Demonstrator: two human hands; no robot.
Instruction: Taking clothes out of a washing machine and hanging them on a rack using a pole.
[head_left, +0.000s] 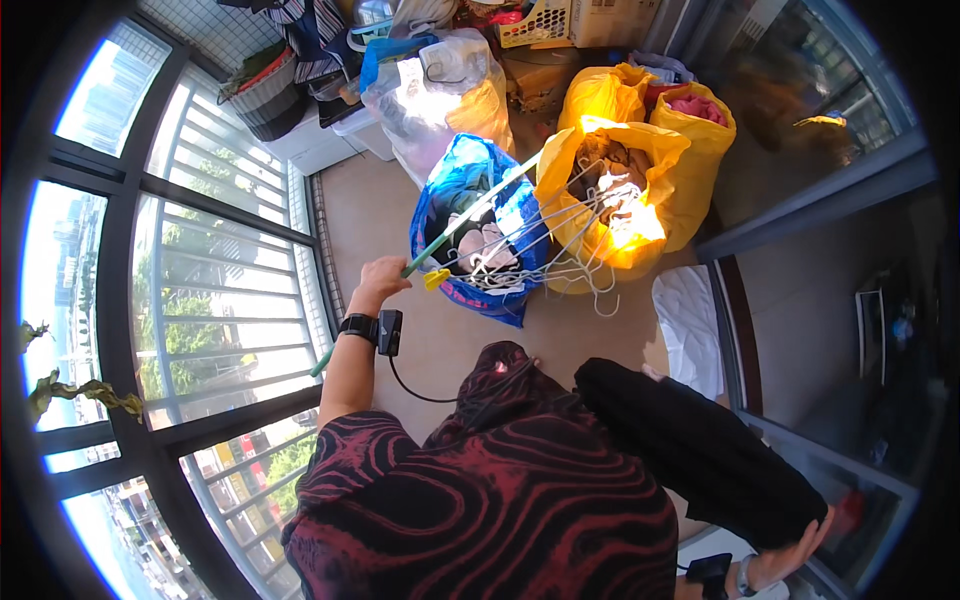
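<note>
My left hand (384, 283) grips a thin green pole (442, 238) near its lower part. The pole slants up over a blue plastic bag (480, 161) of clothes towards an open yellow bag (559, 169). Several wire hangers (592, 262) spread across both bags; whether they hang from the pole I cannot tell. A yellow clip (436, 279) sits among them, close to my left hand. At the lower right, my right hand (795, 551) holds the end of a black cloth garment (690, 442), which stretches down in front of me.
More yellow bags (694, 165) and a large clear plastic bag (450, 82) stand behind. A white cloth (684, 322) lies beside the sliding-door frame (739, 337) on the right. Barred windows (232, 277) run along the left. A striped basket (266, 94) sits on a white cabinet (322, 142).
</note>
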